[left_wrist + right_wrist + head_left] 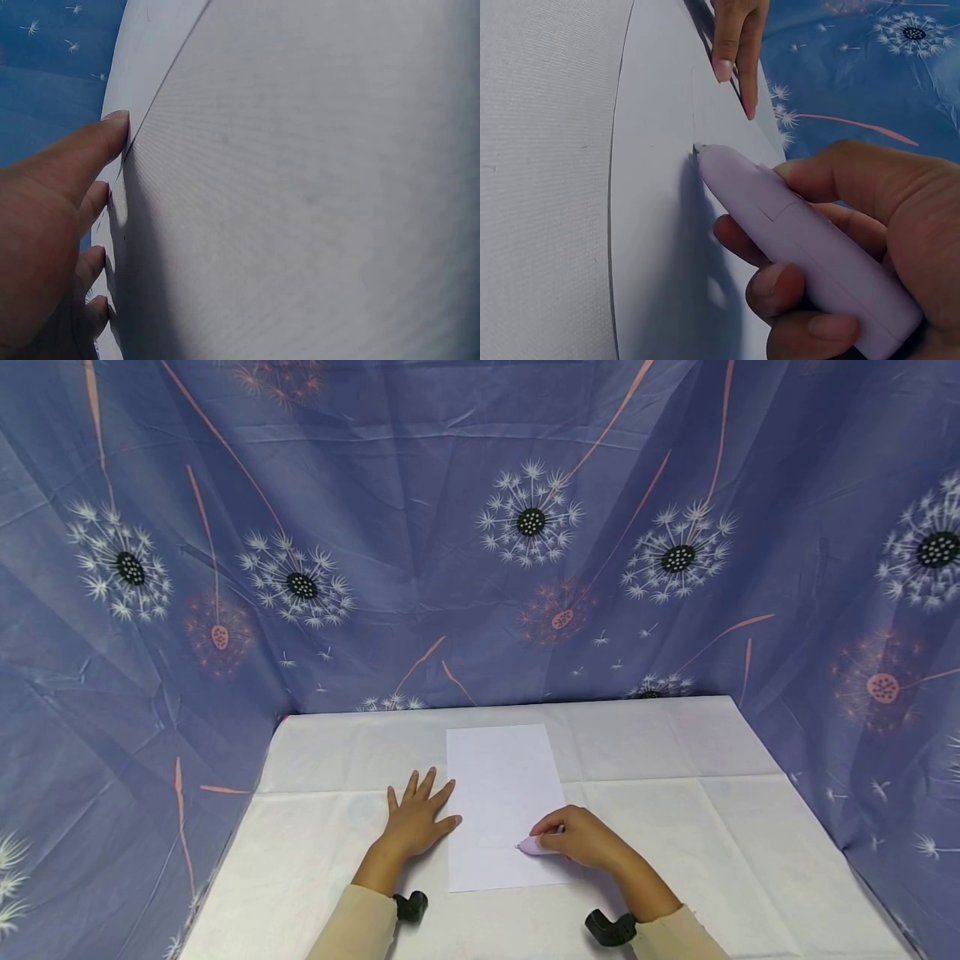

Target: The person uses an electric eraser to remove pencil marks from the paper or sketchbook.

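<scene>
A sheet of white paper [498, 785] lies flat on the white cloth. My left hand [414, 822] rests at its left edge with the fingers spread, thumb and forefinger tips touching the sheet. In my right hand [588, 839] I grip a thick lilac pen-shaped tool [802, 232], thumb on top and fingers curled round beneath. Its small metal tip meets the lower part of the paper. From the tip, a faint thin line [693, 97] runs across the sheet toward my left hand in the right wrist view.
White cloth [660, 827] with fold creases covers the table. A blue curtain [420, 527] printed with dandelions hangs behind and along both sides. Each wrist wears a black mount, one on the left wrist [411, 907] and one on the right wrist [609, 929].
</scene>
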Action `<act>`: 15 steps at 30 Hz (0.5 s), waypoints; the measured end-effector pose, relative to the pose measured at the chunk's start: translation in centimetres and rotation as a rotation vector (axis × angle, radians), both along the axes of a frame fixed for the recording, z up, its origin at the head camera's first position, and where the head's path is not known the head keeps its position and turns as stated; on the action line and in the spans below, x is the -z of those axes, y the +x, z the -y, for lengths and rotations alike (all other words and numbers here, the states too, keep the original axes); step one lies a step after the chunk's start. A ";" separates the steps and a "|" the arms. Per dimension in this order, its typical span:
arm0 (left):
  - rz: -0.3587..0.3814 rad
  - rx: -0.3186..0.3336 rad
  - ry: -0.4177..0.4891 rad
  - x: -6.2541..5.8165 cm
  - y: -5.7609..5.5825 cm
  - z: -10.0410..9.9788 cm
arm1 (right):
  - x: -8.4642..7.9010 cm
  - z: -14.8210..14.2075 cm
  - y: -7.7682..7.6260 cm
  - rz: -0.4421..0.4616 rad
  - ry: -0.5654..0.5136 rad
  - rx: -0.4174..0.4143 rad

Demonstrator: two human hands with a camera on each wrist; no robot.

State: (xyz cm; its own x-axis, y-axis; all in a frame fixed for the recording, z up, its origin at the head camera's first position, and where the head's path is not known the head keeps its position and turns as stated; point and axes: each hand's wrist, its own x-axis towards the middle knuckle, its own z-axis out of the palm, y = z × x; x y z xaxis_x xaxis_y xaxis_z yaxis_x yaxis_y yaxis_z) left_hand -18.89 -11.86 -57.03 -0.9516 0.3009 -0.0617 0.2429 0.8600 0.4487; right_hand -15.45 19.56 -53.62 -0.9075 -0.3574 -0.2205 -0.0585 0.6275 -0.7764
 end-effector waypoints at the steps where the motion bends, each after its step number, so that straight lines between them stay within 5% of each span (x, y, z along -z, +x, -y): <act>1: 0.000 0.000 0.000 0.0 0.0 0.0 | 0.0 0.0 0.0 0.002 0.005 0.000; 15: -0.003 0.002 -0.003 0.1 0.0 0.0 | -0.3 -0.3 0.1 0.005 -0.006 0.001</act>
